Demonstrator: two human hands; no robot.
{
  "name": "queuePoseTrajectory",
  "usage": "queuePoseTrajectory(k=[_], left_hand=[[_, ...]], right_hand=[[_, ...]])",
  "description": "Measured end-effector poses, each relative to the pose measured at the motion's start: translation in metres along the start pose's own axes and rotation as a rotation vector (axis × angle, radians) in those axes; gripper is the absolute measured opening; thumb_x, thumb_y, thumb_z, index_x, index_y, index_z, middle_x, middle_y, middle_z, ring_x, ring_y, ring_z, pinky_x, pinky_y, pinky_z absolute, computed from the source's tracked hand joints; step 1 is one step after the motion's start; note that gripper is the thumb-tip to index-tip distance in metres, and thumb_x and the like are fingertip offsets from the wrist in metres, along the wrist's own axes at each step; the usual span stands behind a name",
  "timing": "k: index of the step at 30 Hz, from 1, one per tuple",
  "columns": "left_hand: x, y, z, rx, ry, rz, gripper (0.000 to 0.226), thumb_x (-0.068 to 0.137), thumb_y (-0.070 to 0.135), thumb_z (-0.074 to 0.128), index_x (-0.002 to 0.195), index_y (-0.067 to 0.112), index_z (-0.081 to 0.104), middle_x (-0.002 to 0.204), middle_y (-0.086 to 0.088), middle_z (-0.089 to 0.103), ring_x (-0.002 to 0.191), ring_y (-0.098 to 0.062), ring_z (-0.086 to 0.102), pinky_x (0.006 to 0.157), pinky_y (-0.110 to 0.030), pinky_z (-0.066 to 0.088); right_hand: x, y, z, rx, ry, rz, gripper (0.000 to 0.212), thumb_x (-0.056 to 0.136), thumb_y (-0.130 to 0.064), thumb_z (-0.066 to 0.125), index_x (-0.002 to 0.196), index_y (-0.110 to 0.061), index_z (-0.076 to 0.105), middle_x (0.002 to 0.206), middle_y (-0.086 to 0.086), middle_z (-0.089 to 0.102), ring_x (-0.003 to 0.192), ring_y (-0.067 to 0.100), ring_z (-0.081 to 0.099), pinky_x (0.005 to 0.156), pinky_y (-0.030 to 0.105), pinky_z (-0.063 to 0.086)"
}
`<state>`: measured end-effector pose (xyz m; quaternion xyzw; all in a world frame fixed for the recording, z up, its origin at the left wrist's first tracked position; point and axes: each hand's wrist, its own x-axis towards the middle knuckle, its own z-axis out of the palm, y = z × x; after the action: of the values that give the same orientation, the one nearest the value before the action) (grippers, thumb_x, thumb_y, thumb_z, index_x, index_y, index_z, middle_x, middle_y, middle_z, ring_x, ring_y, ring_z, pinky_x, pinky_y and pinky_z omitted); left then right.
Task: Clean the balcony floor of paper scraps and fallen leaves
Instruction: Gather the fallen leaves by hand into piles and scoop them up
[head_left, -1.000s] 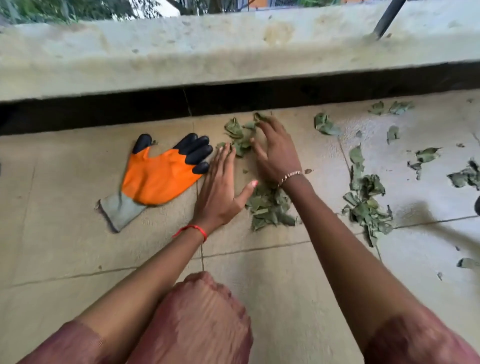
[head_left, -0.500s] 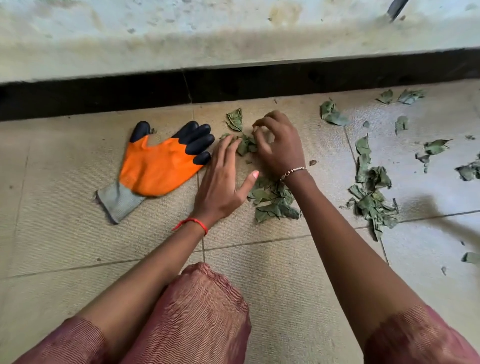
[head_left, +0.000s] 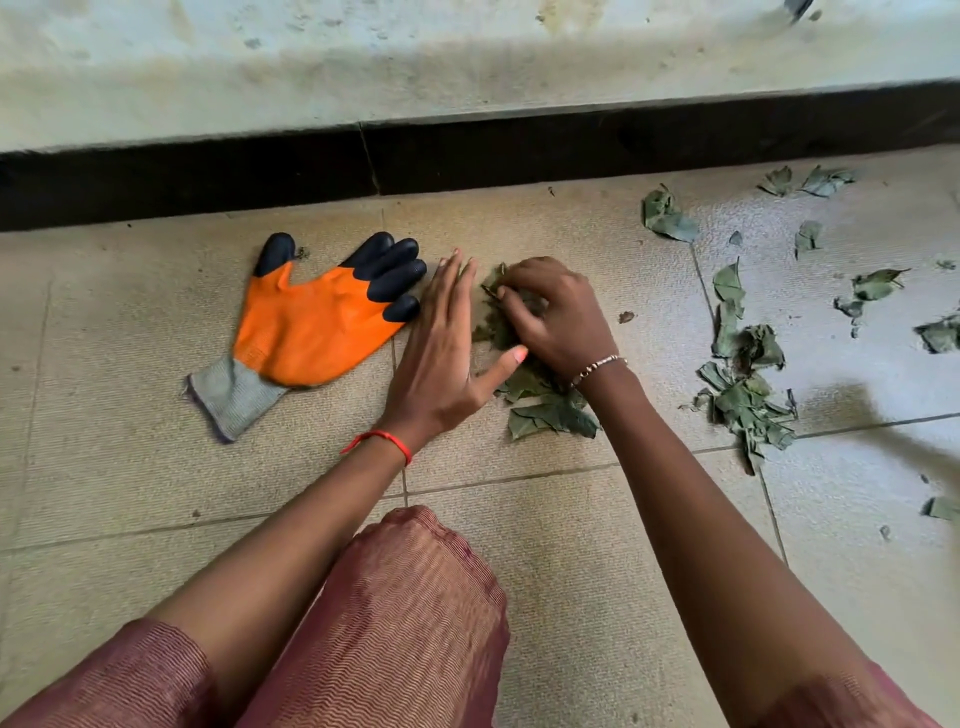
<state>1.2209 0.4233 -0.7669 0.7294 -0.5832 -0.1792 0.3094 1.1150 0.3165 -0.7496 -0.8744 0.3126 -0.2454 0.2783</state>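
A small heap of dry green leaves (head_left: 545, 410) lies on the beige tiled floor (head_left: 571, 545) in the middle of the view. My right hand (head_left: 558, 317) sits on the far part of the heap with its fingers curled round a bunch of leaves. My left hand (head_left: 441, 353) lies flat on the floor along the heap's left side, fingers straight, thumb spread toward the leaves. A second heap of leaves (head_left: 743, 389) lies to the right, apart from both hands.
An orange work glove (head_left: 317, 327) with black fingertips lies flat just left of my left hand. Loose leaves (head_left: 667, 218) are scattered at the far right. A low wall with a dark base strip (head_left: 519, 150) bounds the far side. My knee (head_left: 405, 597) is below.
My right hand has raked the far leaves toward me and curled round them, joining them to the heap. My left hand stayed flat beside the heap. The view tilted down.
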Motion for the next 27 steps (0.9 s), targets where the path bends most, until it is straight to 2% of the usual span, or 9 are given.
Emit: queuePoseTrajectory(k=[2, 6, 8, 10, 12, 16, 19, 22, 27], left_hand=[[0.0, -0.002, -0.002, 0.068, -0.023, 0.028, 0.098, 0.081, 0.069, 0.038, 0.151, 0.007, 0.009, 0.159, -0.011, 0.008, 0.147, -0.019, 0.004, 0.119, -0.034, 0.004], [-0.001, 0.001, -0.002, 0.192, -0.118, 0.093, 0.108, 0.073, 0.079, 0.034, 0.151, 0.008, 0.011, 0.158, -0.006, 0.017, 0.146, -0.015, 0.013, 0.119, -0.047, -0.002], [-0.001, 0.001, -0.003, 0.232, -0.151, 0.143, 0.112, 0.071, 0.087, 0.028, 0.151, 0.01, 0.014, 0.157, -0.004, 0.021, 0.145, -0.013, 0.016, 0.117, -0.054, -0.001], [-0.001, -0.001, -0.003, 0.263, -0.173, 0.186, 0.111, 0.07, 0.088, 0.025, 0.151, 0.012, 0.016, 0.157, -0.003, 0.022, 0.145, -0.013, 0.017, 0.115, -0.059, 0.0], [-0.001, -0.003, -0.002, 0.296, -0.198, 0.218, 0.112, 0.07, 0.088, 0.027, 0.151, 0.012, 0.015, 0.158, -0.003, 0.018, 0.145, -0.015, 0.015, 0.115, -0.06, 0.0], [-0.001, -0.003, 0.001, 0.363, -0.228, 0.244, 0.114, 0.069, 0.087, 0.03, 0.151, 0.01, 0.013, 0.159, -0.006, 0.012, 0.146, -0.017, 0.01, 0.117, -0.055, 0.0], [-0.002, -0.001, 0.002, 0.356, -0.22, 0.25, 0.115, 0.068, 0.087, 0.031, 0.151, 0.008, 0.013, 0.159, -0.007, 0.01, 0.146, -0.017, 0.007, 0.118, -0.049, 0.001], [-0.004, 0.003, 0.003, 0.353, -0.16, 0.155, 0.119, 0.066, 0.091, 0.026, 0.151, 0.007, 0.013, 0.159, -0.012, 0.002, 0.147, -0.022, -0.001, 0.119, -0.045, -0.002], [-0.006, 0.006, 0.006, 0.412, -0.18, 0.004, 0.124, 0.064, 0.093, 0.009, 0.152, 0.006, 0.0, 0.158, -0.017, -0.01, 0.146, -0.027, -0.013, 0.119, -0.04, -0.008]], right_hand=[[-0.002, -0.004, 0.0, -0.02, 0.056, 0.029, 0.025, 0.085, -0.018, 0.055, 0.1, -0.003, 0.069, 0.099, 0.01, 0.069, 0.097, 0.026, 0.06, 0.084, 0.041, 0.048], [-0.011, -0.003, 0.002, -0.143, -0.153, 0.115, 0.044, 0.09, -0.034, 0.042, 0.126, -0.012, 0.057, 0.135, 0.004, 0.053, 0.131, 0.019, 0.041, 0.11, 0.035, 0.024], [-0.023, -0.005, -0.008, 0.052, -0.092, 0.172, 0.039, 0.088, -0.028, 0.046, 0.111, -0.006, 0.067, 0.121, 0.01, 0.063, 0.113, 0.021, 0.058, 0.1, 0.035, 0.041], [-0.036, -0.007, -0.021, 0.265, 0.138, 0.259, 0.029, 0.086, -0.02, 0.053, 0.094, 0.0, 0.072, 0.096, 0.014, 0.072, 0.086, 0.021, 0.068, 0.075, 0.033, 0.053], [-0.052, -0.004, -0.034, 0.332, 0.362, 0.325, 0.027, 0.087, -0.019, 0.055, 0.097, 0.0, 0.071, 0.093, 0.013, 0.072, 0.086, 0.016, 0.068, 0.076, 0.025, 0.054], [-0.083, 0.018, -0.055, 0.118, 0.567, 0.459, 0.031, 0.088, -0.023, 0.049, 0.104, -0.003, 0.067, 0.109, 0.015, 0.067, 0.108, 0.023, 0.061, 0.093, 0.032, 0.049], [-0.105, 0.033, -0.055, -0.038, 0.488, 0.541, 0.045, 0.088, -0.035, 0.042, 0.111, -0.002, 0.062, 0.125, 0.017, 0.059, 0.12, 0.029, 0.052, 0.102, 0.046, 0.042], [-0.122, 0.032, -0.042, -0.249, 0.368, 0.505, 0.056, 0.087, -0.04, 0.035, 0.125, -0.003, 0.053, 0.142, 0.014, 0.043, 0.137, 0.026, 0.032, 0.116, 0.033, 0.012], [-0.134, 0.025, -0.035, -0.442, 0.442, 0.53, 0.062, 0.086, -0.042, 0.037, 0.129, 0.0, 0.05, 0.146, 0.016, 0.037, 0.139, 0.026, 0.028, 0.114, 0.037, 0.008]])
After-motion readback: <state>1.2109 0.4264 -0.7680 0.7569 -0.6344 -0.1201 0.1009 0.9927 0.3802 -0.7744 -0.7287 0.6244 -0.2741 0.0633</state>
